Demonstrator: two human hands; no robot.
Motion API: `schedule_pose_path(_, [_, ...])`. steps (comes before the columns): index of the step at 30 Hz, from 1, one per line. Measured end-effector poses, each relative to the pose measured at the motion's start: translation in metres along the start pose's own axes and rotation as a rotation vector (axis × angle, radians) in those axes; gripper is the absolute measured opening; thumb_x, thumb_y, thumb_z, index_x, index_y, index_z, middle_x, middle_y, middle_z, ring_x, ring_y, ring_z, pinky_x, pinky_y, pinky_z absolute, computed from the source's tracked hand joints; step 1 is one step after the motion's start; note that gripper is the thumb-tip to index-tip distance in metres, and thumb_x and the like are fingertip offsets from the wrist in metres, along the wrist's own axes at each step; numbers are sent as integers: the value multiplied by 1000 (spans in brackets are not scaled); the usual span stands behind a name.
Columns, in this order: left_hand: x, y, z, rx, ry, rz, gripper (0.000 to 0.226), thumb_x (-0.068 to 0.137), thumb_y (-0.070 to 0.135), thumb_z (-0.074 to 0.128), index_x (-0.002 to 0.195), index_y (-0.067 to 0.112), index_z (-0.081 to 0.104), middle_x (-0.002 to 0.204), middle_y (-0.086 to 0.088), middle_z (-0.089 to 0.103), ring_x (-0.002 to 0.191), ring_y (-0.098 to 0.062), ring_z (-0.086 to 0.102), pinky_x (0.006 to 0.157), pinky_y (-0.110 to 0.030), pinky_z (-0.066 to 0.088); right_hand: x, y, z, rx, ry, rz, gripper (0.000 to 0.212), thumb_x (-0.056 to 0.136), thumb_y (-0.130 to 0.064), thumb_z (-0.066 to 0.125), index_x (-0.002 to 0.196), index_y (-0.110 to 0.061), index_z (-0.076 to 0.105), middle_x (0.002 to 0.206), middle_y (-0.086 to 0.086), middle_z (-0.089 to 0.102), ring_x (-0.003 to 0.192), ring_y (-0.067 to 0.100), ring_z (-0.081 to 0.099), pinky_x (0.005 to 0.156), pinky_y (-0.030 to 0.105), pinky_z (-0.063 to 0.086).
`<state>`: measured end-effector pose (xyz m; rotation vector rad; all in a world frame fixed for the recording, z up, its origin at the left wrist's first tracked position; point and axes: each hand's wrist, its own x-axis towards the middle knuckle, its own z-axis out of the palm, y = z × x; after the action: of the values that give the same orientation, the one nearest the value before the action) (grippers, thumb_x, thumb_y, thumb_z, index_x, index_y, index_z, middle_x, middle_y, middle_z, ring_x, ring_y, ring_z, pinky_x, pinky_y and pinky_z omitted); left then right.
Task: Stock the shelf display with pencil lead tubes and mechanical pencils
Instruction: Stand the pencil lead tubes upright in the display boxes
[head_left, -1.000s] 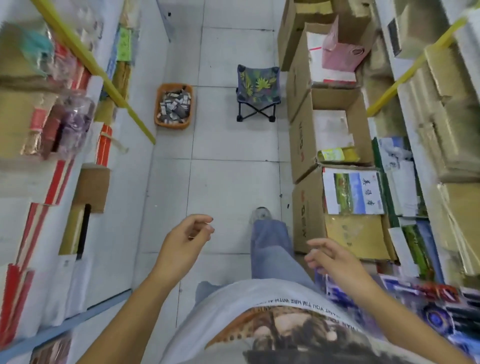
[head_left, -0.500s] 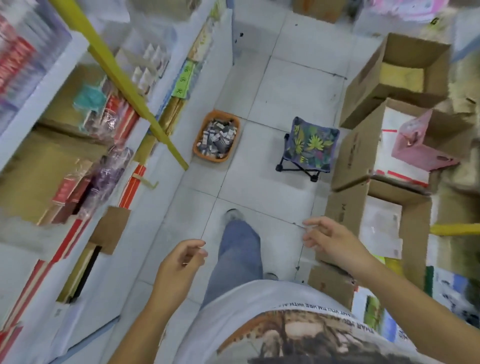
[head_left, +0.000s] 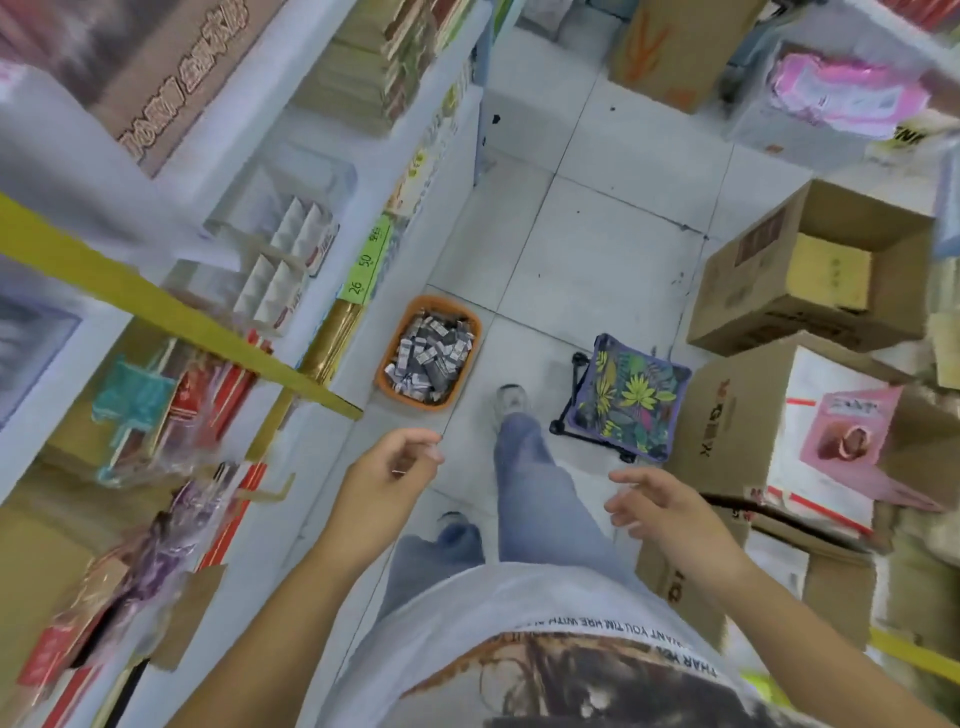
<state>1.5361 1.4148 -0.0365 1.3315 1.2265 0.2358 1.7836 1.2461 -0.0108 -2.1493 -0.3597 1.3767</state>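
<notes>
**Basket (head_left: 390, 345) lying ahead-left, nothing held**

Stock is sitting in the orange basket on the floor (head_left: 597, 249), at the foot of the left shelf (head_left: 363, 218), ahead and slightly left of both hands. The basket's long axis is pointing away from the person, along the shelf. Small grey packs (head_left: 431, 356), too blurred to name, are filling it. The left hand (head_left: 389, 470), loosely curled and empty, is hanging nearer to it. The right hand (head_left: 660, 504) is hanging relaxed, holding nothing.

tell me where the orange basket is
Head view, left of centre: the orange basket sits on the floor by the shelf base, left of the folding stool.
</notes>
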Motion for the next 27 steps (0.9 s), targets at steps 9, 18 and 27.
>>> schedule_pose_path(9, [118,56,-7,-215,357,-158,16,97,14,62,99,29,67,97,0,72,96,-23,67,91,-35,51,194,-196,-29,-335,-237,-125,19,96,-6,53,110,-12,64,89,12,72,68,12,65,58,17,49])
schedule_pose_path(18, [117,60,14,-495,737,-396,19,97,11,60,101,28,68,94,1,75,85,-11,70,77,-17,50,285,-341,33,-692,-565,-310,20,93,-13,55,101,-29,64,90,0,73,82,15,68,78,30,51])
schedule_pose_path(27, [185,-4,55,-597,688,-464,19,94,18,63,100,35,69,97,5,74,94,-17,69,89,-33,53,349,-300,76,-874,-666,-272,24,93,-8,57,108,-25,63,87,10,69,79,18,64,81,33,52])
